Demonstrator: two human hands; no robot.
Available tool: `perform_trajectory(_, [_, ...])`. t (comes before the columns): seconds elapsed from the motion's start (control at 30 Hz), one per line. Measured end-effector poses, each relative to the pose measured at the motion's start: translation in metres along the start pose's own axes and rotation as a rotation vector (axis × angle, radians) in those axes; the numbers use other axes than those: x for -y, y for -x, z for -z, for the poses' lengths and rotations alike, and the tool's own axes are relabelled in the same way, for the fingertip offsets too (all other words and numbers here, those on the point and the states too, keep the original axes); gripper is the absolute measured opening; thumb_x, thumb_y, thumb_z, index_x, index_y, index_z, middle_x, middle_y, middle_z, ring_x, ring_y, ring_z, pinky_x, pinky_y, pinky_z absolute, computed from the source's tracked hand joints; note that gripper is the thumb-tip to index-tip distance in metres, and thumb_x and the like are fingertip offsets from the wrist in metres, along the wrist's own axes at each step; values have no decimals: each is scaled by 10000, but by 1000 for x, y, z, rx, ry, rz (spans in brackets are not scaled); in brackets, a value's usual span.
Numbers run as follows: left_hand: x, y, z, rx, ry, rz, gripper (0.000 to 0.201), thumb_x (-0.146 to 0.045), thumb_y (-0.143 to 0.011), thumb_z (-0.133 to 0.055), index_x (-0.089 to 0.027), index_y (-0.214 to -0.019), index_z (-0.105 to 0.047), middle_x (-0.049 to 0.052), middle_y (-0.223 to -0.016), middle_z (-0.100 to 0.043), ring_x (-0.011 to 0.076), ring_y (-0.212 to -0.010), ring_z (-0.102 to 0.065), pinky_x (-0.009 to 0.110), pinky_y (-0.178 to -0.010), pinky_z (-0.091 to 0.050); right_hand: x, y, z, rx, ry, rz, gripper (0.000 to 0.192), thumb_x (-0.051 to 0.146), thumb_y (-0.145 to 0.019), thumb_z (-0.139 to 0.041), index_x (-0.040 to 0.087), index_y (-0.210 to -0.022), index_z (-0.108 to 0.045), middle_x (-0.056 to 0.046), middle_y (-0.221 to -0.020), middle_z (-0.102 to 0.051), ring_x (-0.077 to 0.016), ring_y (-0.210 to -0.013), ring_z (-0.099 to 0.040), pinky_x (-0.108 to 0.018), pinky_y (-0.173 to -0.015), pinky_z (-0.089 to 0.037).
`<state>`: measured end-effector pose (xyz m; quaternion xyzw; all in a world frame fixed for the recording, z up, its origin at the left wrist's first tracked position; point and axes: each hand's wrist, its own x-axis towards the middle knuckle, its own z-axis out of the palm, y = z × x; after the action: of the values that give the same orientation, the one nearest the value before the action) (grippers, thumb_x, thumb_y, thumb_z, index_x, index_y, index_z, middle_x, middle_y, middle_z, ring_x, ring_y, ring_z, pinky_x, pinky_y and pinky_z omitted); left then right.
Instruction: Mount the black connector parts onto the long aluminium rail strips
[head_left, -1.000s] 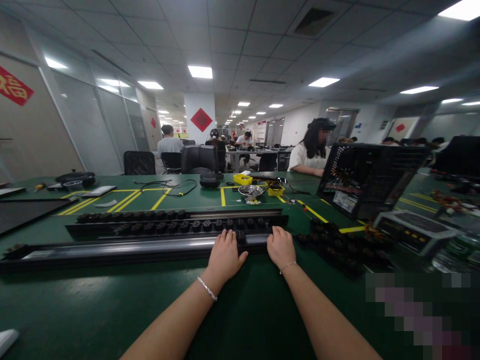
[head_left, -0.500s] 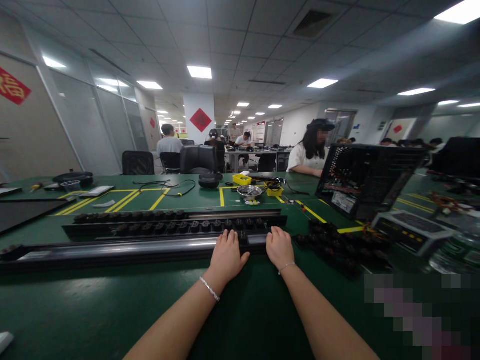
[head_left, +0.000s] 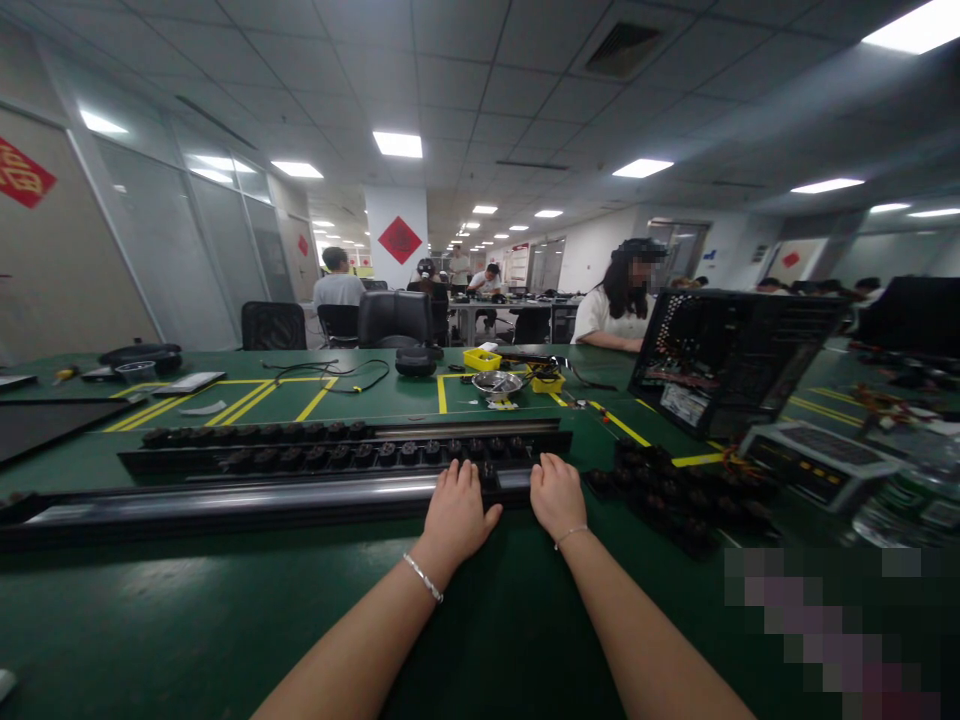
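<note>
A long black rail [head_left: 262, 500] with a shiny strip along its top lies across the green table in front of me. My left hand [head_left: 459, 512] rests flat on it near its right end, thumb out to the side. The fingers of my right hand [head_left: 556, 495] curl over the rail's far side, right at that end. Between the hands a small black block [head_left: 489, 478] sits on the rail, partly hidden by my left fingers. Just behind runs another black rail [head_left: 480, 428] lined with several round black pieces [head_left: 387, 454].
Right of my hands lies a heap of black parts [head_left: 667, 490]. Beyond it are an open computer case [head_left: 735, 350], a power supply [head_left: 817, 465] and a water bottle [head_left: 915, 505]. A metal bowl [head_left: 496, 384] and yellow trays [head_left: 481, 359] stand farther back. A co-worker [head_left: 611, 305] sits across the table.
My left hand has crept slightly right along the rail, toward my right hand. My right hand keeps its place, and the view has shifted a little.
</note>
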<state>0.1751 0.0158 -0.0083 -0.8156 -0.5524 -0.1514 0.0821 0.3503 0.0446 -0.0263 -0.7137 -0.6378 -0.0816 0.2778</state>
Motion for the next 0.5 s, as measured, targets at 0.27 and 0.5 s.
perform_trajectory(0.27, [-2, -1, 0, -5, 13, 2, 683, -519, -830, -375, -49, -1324, -408, 183, -1374, -435, 324, -1307, -318, 440, -1063, -274, 0, 0, -1, -9, 0, 1, 477, 268, -895, -276, 41, -1205, -558, -155, -1248, -545, -229, -1202, -420, -330, -994, -273])
perform_trajectory(0.5, [-8, -3, -1, -6, 24, 1, 677, -505, -820, -396, -52, -1324, -405, 186, -1375, -433, 324, -1305, -323, 444, -1061, -272, -1, -1, -4, -26, 1, 20, 464, 254, -898, -283, 32, -1196, -560, -168, -1230, -556, -223, -1199, -427, -331, -995, -277])
